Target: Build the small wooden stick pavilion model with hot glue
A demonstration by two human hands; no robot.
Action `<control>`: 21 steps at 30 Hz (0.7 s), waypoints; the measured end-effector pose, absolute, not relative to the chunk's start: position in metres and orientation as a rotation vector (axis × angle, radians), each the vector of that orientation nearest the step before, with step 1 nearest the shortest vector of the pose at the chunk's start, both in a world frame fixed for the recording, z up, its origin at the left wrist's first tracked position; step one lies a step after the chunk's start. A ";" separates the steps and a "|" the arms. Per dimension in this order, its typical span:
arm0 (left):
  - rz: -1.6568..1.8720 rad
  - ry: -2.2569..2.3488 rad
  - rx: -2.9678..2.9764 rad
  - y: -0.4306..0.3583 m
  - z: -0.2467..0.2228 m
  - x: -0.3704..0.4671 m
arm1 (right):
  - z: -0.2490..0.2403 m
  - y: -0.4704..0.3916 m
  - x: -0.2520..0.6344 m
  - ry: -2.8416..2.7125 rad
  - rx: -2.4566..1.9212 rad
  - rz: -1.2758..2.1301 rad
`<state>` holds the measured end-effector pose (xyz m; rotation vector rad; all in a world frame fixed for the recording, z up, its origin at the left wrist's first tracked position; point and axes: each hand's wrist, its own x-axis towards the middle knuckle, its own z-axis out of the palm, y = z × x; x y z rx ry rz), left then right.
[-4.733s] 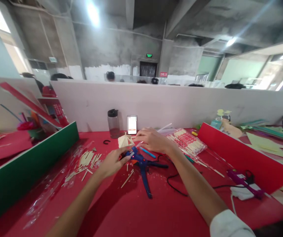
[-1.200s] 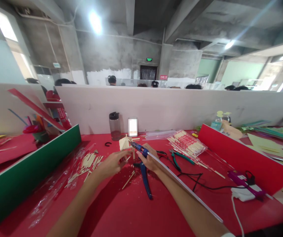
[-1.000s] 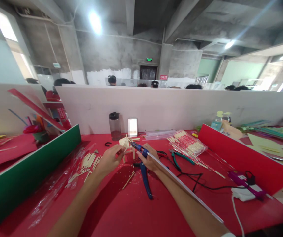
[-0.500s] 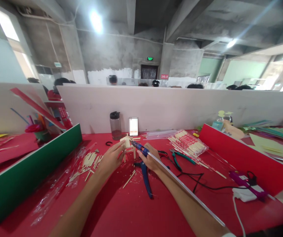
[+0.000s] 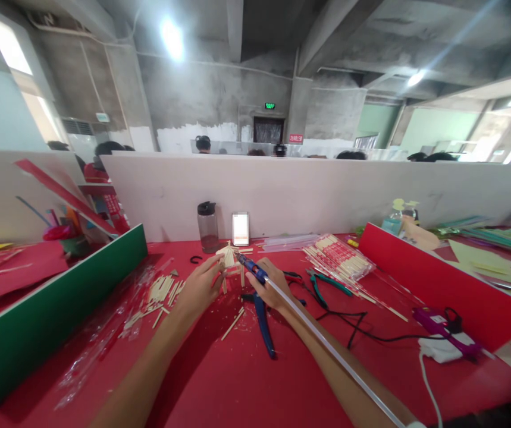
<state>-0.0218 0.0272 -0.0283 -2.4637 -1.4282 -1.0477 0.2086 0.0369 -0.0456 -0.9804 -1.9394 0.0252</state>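
Note:
A small structure of pale wooden sticks stands on the red table in front of a white rectangle. My left hand holds its left side with the fingertips. Closed round a blue glue gun, my right hand points the nozzle at the upper right of the structure. A long clear glue stick runs back from the gun over my right forearm. Blue-handled cutters lie just below my right hand. Short cut sticks are piled left of my left hand.
A dark-lidded bottle stands at the back. Green-handled pliers, a pack of sticks and a black cable lie right. A purple power strip is farther right. Green and red boards flank the table.
The glue gun's tip has shifted slightly left toward the top of the stick structure. My left hand keeps its hold, almost unmoved.

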 end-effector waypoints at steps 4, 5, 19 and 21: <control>-1.042 -1.459 -2.473 0.027 -0.028 -0.021 | -0.046 0.036 0.209 -1.942 -0.976 0.054; -1.045 -1.465 -2.472 0.027 -0.028 -0.021 | -0.047 0.036 0.209 -1.941 -0.979 0.058; -1.088 -1.420 -2.455 0.025 -0.026 -0.020 | -0.049 0.041 0.207 -1.826 -1.099 0.053; -1.089 -1.430 -2.453 0.024 -0.024 -0.019 | -0.047 0.039 0.207 -1.804 -1.122 0.060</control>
